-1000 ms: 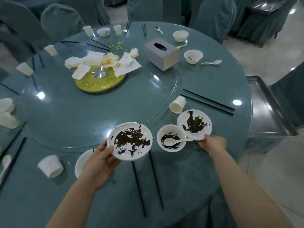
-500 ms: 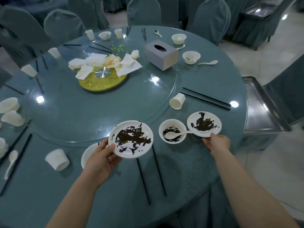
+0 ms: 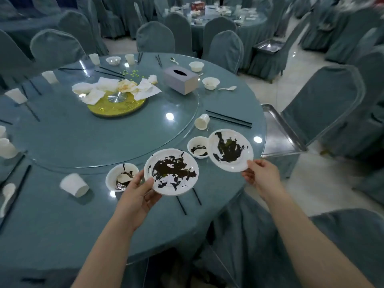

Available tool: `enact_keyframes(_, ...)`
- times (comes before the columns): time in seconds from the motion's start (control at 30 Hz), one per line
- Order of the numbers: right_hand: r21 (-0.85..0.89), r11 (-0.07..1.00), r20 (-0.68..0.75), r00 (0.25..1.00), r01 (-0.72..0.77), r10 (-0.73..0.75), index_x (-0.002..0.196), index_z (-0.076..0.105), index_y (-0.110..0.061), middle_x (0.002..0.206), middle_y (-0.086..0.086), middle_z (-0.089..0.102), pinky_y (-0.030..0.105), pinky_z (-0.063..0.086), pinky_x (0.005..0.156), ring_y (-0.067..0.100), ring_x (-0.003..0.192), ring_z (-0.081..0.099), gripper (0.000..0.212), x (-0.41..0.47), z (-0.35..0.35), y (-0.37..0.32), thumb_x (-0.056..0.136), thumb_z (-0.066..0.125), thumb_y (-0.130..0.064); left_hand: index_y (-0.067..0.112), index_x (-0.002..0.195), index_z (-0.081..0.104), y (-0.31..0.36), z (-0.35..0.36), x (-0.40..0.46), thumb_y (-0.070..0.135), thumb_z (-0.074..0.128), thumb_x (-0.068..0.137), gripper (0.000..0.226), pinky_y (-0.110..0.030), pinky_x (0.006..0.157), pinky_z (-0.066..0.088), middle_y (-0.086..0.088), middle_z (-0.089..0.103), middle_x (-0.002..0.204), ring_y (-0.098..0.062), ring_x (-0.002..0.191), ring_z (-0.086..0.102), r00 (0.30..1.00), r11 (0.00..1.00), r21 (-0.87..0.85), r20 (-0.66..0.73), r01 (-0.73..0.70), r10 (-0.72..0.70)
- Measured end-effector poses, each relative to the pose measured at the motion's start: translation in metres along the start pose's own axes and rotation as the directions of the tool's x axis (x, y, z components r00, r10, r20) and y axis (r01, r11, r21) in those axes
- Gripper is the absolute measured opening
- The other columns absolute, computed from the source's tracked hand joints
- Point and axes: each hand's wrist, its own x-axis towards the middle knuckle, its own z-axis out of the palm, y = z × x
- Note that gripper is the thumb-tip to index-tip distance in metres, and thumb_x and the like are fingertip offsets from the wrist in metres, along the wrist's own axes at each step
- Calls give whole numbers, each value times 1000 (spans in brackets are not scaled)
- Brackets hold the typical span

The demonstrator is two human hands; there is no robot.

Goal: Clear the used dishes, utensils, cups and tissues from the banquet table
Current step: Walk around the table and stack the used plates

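- The left hand (image 3: 138,195) grips a white plate (image 3: 171,171) by its near-left rim, thumb on top and fingers curled beneath; the plate is smeared with dark sauce and held above the near edge of the round banquet table (image 3: 62,225).
- The right hand (image 3: 262,177) pinches the near rim of a second sauce-stained plate (image 3: 230,150), thumb over the edge, fingers under it; this plate is tilted and raised over the table's right edge.
- A small white bowl (image 3: 198,147) with dark residue stands on the table just left of the second plate, partly overlapped by it.
- Another dirty bowl (image 3: 121,176) with a spoon inside sits just left of the left hand.
- A tipped paper cup (image 3: 74,185) lies on its side further left, and another overturned cup (image 3: 202,121) rests at the rim of the glass turntable (image 3: 87,140).
- A pair of black chopsticks (image 3: 228,119) lies right of that cup; 2 more chopsticks (image 3: 188,201) show beneath the first plate.
- Crumpled tissues (image 3: 116,88) are heaped on the yellow centre disc (image 3: 116,106), with a grey tissue box (image 3: 180,80) nearby on the turntable.
- A white spoon (image 3: 227,88) and a small bowl (image 3: 211,82) sit on the far right side.
- A steel tray (image 3: 276,132) stands beside the table on the right.
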Motion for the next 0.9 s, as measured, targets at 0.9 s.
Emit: enact_keyframes(0.9, -31, 970, 45, 970, 241, -239, 107, 59, -26, 84, 6, 74, 29, 57, 58, 20, 69, 72, 28, -78, -362, -50, 90, 58, -3, 25, 128, 56, -200, 339, -138, 10, 58, 89, 42, -31, 64, 58, -7, 73, 107, -20, 84, 72, 875, 989, 116, 464, 95, -138)
